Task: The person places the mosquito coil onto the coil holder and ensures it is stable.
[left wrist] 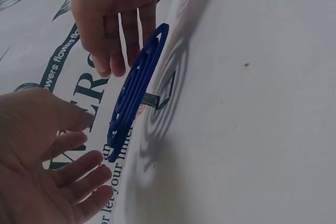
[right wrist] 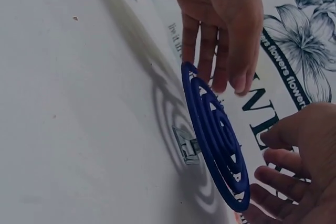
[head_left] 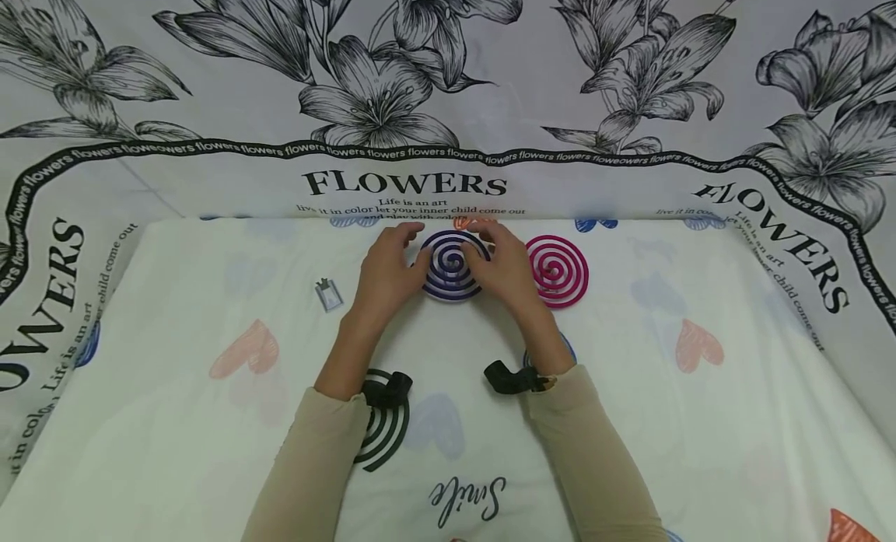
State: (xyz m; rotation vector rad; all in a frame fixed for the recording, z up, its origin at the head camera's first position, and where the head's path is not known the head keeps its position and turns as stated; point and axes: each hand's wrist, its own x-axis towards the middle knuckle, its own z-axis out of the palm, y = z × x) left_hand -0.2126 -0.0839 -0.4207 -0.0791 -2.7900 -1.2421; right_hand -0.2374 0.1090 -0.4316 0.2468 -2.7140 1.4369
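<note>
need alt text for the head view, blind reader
A person's left hand and right hand flank a blue spiral above white cloth; a pink spiral sits to the right, a small grey holder to the left, a black spiral nearer.

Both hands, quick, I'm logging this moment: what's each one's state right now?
Left hand: open, beside the blue spiral.
Right hand: open, at its other side.

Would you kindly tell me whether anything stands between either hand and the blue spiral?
Nothing visible does: the left hand and right hand flank the blue spiral, with no other object between. Its small stand is underneath, and the pink spiral is on the right hand's outer side.
</note>
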